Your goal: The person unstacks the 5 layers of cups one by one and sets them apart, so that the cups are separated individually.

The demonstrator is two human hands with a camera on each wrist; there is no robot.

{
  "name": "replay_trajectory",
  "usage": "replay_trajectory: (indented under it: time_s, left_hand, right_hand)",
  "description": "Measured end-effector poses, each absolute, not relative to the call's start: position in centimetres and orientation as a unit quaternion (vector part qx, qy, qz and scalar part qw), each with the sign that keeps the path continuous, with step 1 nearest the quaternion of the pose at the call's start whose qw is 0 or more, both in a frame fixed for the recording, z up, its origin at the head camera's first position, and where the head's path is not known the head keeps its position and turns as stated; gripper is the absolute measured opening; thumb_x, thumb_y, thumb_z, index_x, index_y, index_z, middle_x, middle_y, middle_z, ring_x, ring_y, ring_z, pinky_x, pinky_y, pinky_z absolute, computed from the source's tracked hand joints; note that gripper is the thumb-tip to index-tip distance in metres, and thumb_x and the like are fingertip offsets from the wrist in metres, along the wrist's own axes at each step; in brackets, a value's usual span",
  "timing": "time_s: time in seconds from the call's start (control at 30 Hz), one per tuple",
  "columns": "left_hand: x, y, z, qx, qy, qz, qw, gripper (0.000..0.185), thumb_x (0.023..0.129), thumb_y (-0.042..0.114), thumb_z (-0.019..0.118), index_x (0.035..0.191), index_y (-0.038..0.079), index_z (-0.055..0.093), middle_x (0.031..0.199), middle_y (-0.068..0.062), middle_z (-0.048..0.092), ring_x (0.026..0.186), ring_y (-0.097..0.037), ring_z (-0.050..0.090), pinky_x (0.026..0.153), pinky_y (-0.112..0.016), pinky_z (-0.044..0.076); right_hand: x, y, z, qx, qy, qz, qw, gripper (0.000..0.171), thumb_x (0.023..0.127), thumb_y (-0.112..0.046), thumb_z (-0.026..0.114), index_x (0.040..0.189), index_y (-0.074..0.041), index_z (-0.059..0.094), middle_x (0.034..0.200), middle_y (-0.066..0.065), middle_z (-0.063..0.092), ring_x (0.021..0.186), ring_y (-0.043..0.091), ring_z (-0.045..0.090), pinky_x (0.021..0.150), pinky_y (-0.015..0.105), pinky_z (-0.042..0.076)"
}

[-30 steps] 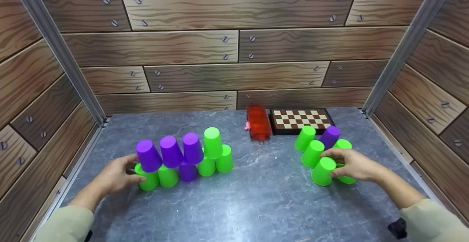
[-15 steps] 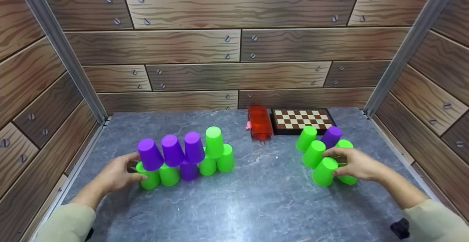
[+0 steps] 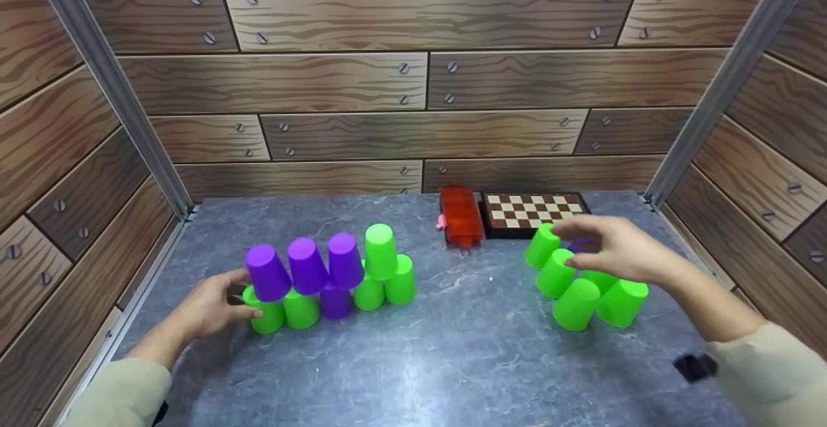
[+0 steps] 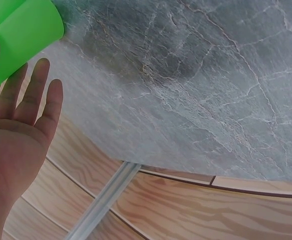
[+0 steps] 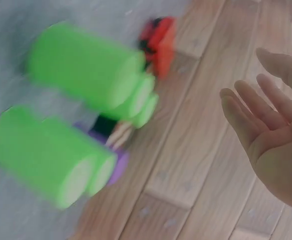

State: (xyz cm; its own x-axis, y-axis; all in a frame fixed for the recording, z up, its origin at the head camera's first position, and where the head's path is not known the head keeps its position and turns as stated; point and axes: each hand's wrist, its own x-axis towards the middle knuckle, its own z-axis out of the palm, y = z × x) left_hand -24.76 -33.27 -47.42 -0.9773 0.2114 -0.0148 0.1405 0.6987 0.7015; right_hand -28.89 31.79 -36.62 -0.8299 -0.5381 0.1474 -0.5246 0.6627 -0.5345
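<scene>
On the left, my left hand (image 3: 210, 304) holds the end green cup (image 3: 269, 317) of the bottom row between thumb and fingers; this green cup (image 4: 30, 37) also shows in the left wrist view. That upside-down row has green cups and one purple cup (image 3: 336, 303). Above it stand a purple cup (image 3: 267, 273), two more purple cups and a green cup (image 3: 381, 252). My right hand (image 3: 620, 252) is raised above the right group, its fingers relaxed and holding nothing. Several green cups (image 3: 577, 305) stand there upside down, and a purple cup (image 3: 583, 245) is mostly hidden.
A red translucent box (image 3: 461, 217) lies at the back of the grey table (image 3: 413, 362). Beside it is a checkered board (image 3: 533, 210). Wood-patterned walls (image 3: 349, 136) enclose the back and both sides.
My right hand has lifted off the front right green cup and moved toward the back, above the group. The left hand stays at the end green cup of the left row.
</scene>
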Motion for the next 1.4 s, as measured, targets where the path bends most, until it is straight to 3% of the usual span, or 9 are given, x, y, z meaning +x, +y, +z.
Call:
replay_trajectory:
  time_s: [0.2, 0.33, 0.7, 0.83, 1.0, 1.13, 1.23, 1.4]
  left_hand:
    - [-24.8, -33.2, -47.4, 0.089, 0.918, 0.384, 0.05, 0.069, 0.085, 0.012, 0.09, 0.144, -0.002, 0.059, 0.122, -0.02, 0.073, 0.115, -0.041, 0.069, 0.099, -0.057, 0.058]
    - [-24.8, -33.1, -47.4, 0.083, 0.918, 0.385, 0.052, 0.07, 0.084, 0.013, 0.09, 0.145, -0.001, 0.059, 0.121, -0.019, 0.073, 0.115, -0.041, 0.069, 0.1, -0.058, 0.057]
    - [-24.9, -33.2, -47.4, 0.088, 0.919, 0.38, 0.052, 0.069, 0.085, 0.013, 0.09, 0.144, -0.001, 0.059, 0.121, -0.02, 0.074, 0.115, -0.041, 0.069, 0.099, -0.057, 0.058]
    - [-24.9, -33.2, -47.4, 0.091, 0.921, 0.376, 0.053, 0.068, 0.085, 0.014, 0.09, 0.144, 0.0, 0.059, 0.119, -0.018, 0.075, 0.113, -0.039, 0.071, 0.098, -0.056, 0.059]
    - [-24.9, -33.2, -47.5, 0.083, 0.924, 0.369, 0.056, 0.07, 0.085, 0.015, 0.09, 0.145, -0.002, 0.058, 0.119, -0.018, 0.074, 0.111, -0.04, 0.071, 0.098, -0.058, 0.058]
    - [-25.0, -33.2, -47.5, 0.079, 0.925, 0.367, 0.056, 0.074, 0.085, 0.016, 0.09, 0.148, -0.002, 0.056, 0.12, -0.02, 0.073, 0.112, -0.04, 0.07, 0.099, -0.059, 0.057]
    - [-25.0, -33.2, -47.6, 0.076, 0.926, 0.366, 0.056, 0.075, 0.085, 0.017, 0.09, 0.148, -0.002, 0.055, 0.122, -0.02, 0.073, 0.113, -0.04, 0.07, 0.1, -0.059, 0.057]
    - [-25.0, -33.3, -47.6, 0.08, 0.925, 0.367, 0.054, 0.075, 0.085, 0.016, 0.091, 0.148, -0.002, 0.055, 0.122, -0.021, 0.073, 0.113, -0.041, 0.07, 0.099, -0.059, 0.057]
  right_hand:
    - [-30.3, 25.5, -35.3, -0.326, 0.896, -0.301, -0.018, 0.044, 0.092, -0.016, 0.085, 0.133, -0.009, 0.071, 0.13, 0.008, 0.073, 0.12, 0.031, 0.07, 0.101, 0.05, 0.058]
    - [-31.2, 20.8, -35.2, -0.344, 0.881, -0.326, -0.017, 0.043, 0.091, -0.017, 0.087, 0.131, -0.01, 0.072, 0.126, 0.007, 0.075, 0.12, 0.028, 0.07, 0.104, 0.05, 0.057]
    - [-33.4, 11.4, -36.6, -0.319, 0.874, -0.368, 0.013, 0.056, 0.091, -0.023, 0.087, 0.141, -0.012, 0.066, 0.135, 0.01, 0.071, 0.124, 0.027, 0.068, 0.103, 0.046, 0.057]
    - [-33.9, 9.3, -37.6, -0.314, 0.873, -0.372, 0.03, 0.061, 0.089, -0.024, 0.088, 0.144, -0.011, 0.064, 0.138, 0.012, 0.069, 0.128, 0.03, 0.065, 0.109, 0.045, 0.054]
    - [-34.2, 7.6, -38.8, -0.312, 0.875, -0.366, 0.052, 0.065, 0.089, -0.025, 0.089, 0.147, -0.011, 0.062, 0.14, 0.011, 0.068, 0.129, 0.028, 0.064, 0.107, 0.041, 0.055]
    - [-34.5, 6.8, -39.6, -0.316, 0.871, -0.37, 0.066, 0.066, 0.09, -0.025, 0.089, 0.148, -0.009, 0.061, 0.142, 0.013, 0.067, 0.129, 0.03, 0.064, 0.108, 0.045, 0.055]
    - [-34.6, 6.5, -40.0, -0.321, 0.867, -0.374, 0.068, 0.067, 0.089, -0.023, 0.089, 0.147, -0.005, 0.061, 0.14, 0.014, 0.067, 0.127, 0.03, 0.065, 0.109, 0.048, 0.054]
    - [-34.6, 6.3, -40.4, -0.323, 0.869, -0.37, 0.069, 0.066, 0.089, -0.023, 0.089, 0.147, -0.006, 0.062, 0.135, 0.01, 0.07, 0.123, 0.027, 0.067, 0.108, 0.044, 0.055]
